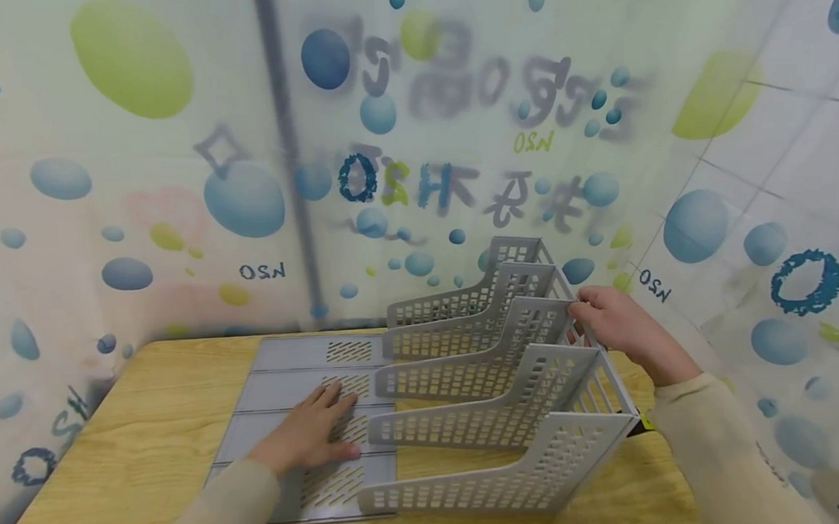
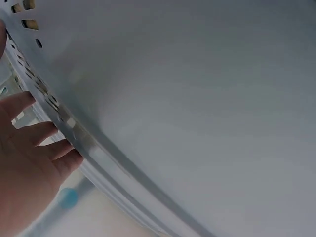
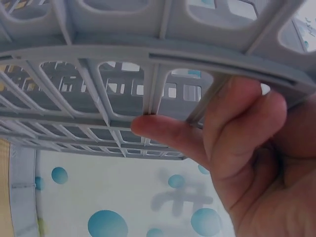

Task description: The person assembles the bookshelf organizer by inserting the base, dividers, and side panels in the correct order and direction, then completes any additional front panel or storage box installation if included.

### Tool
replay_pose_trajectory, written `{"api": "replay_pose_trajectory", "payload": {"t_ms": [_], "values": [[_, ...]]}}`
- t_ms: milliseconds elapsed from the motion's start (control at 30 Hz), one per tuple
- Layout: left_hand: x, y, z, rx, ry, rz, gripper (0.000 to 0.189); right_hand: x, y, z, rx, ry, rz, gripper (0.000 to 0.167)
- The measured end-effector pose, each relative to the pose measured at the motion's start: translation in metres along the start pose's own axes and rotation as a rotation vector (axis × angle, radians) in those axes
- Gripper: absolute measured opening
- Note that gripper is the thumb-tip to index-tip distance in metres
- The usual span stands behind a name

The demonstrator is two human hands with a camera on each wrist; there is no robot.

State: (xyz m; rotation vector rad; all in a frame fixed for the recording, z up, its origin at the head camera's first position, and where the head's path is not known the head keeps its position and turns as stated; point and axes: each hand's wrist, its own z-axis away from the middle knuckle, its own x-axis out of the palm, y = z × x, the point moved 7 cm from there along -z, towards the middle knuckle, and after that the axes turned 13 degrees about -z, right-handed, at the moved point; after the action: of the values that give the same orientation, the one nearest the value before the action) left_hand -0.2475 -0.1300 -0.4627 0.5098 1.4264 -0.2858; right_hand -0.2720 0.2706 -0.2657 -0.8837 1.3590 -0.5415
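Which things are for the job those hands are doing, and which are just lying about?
Seems part of the job:
- gray rack with upright dividers, held by the right hand
- flat slotted gray panel, touched by the left hand

Seems just there:
- small black-and-yellow thing, partly hidden
- wooden table
- bubble-patterned curtain

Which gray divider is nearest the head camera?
The bottommost divider in the head view; the other four all stand behind it, farther back.
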Motion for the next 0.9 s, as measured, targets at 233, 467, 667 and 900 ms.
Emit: {"api": "replay_pose_trajectory", "payload": {"t_ms": [233, 467, 667, 900], "values": [[-0.003, -0.018, 0.018, -0.023, 0.036, 0.016, 0.092, 0.002, -0.005, 0.001, 0.023, -0.033, 0.076, 0.031], [-0.007, -0.046, 0.041, -0.088, 0.058, -0.051, 0.098, -0.006, -0.055, 0.053, -0.230, 0.158, 0.367, 0.038], [-0.004, -0.056, 0.051, -0.117, 0.058, -0.053, 0.105, 0.057, -0.115, 0.123, -0.903, 0.332, 0.455, 0.030], [-0.002, -0.055, 0.051, -0.126, 0.072, -0.039, 0.110, 0.176, -0.083, 0.132, -0.976, -0.034, 0.652, 0.038]]}}
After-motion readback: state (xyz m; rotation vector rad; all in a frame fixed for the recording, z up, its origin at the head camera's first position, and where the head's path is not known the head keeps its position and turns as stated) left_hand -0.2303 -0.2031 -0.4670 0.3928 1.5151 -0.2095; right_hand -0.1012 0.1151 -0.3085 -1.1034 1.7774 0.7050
